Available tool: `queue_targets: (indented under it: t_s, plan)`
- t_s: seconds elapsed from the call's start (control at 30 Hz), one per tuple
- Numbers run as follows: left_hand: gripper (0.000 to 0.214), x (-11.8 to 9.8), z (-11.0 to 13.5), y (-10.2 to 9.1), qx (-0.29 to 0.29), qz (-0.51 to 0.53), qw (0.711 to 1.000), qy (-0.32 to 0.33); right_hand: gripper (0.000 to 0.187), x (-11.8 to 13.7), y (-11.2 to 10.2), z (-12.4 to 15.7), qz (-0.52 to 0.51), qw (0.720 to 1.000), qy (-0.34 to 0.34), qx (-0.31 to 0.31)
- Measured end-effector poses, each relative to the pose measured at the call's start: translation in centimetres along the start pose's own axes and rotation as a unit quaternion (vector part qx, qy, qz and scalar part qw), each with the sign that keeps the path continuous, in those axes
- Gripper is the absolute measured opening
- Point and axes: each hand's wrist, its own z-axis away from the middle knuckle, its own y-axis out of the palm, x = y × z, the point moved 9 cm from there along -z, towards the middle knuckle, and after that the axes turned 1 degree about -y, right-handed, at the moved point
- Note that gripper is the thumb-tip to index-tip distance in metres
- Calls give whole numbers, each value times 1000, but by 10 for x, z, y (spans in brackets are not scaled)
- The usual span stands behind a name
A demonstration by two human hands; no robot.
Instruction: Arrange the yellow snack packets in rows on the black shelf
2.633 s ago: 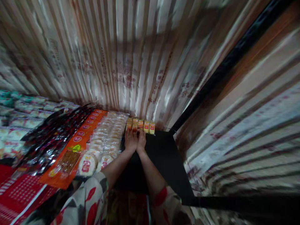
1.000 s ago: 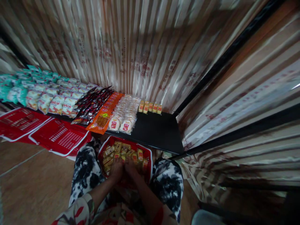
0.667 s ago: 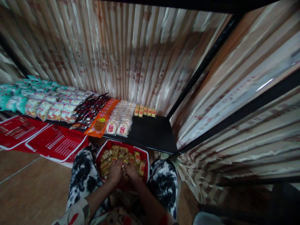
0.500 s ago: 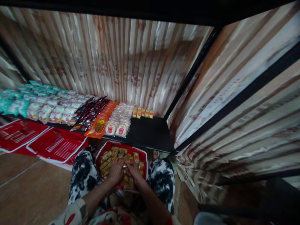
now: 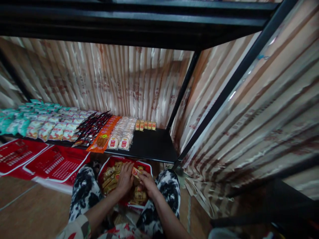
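A red basket (image 5: 104,162) full of small yellow snack packs (image 5: 109,174) rests between my knees on the floor. My left hand (image 5: 125,179) lies over the packs in the basket, fingers curled down onto them. My right hand (image 5: 147,181) is closed on one small yellow pack (image 5: 136,171), lifted just above the pile. On the black bottom shelf (image 5: 152,146), a short row of the same yellow packs (image 5: 145,125) stands at the back against the striped paper wall.
Left of that row the shelf carries round white cakes (image 5: 121,136), an orange packet row (image 5: 103,134), dark packets (image 5: 93,127) and green-and-white bags (image 5: 37,122). Two empty red baskets (image 5: 50,162) lie on the floor at left. A black shelf (image 5: 149,23) hangs overhead.
My hands left the row at the back of the shelf and came down into the basket on the floor. The right hand has lifted one yellow pack; the view has pulled back.
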Motion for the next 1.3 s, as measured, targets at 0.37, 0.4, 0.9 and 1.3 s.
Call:
queue_targets:
  t_s: [0.37, 0.4, 0.9, 1.3]
  plan:
    - [59, -16, -48, -18, -83, 167, 980, -68, 41, 61, -7, -19, -43, 996, -72, -36]
    - [59, -18, -55, -17, -85, 175, 979, -67, 39, 66, -10, -22, -41, 995, -79, -36]
    - [58, -33, -173, 21, 14, 167, 984, -58, 29, 130, -53, -110, 214, 963, -162, -40]
    - [39, -24, -254, 64, -20, 134, 984, -113, 23, 169, -88, -217, 332, 908, -134, -220]
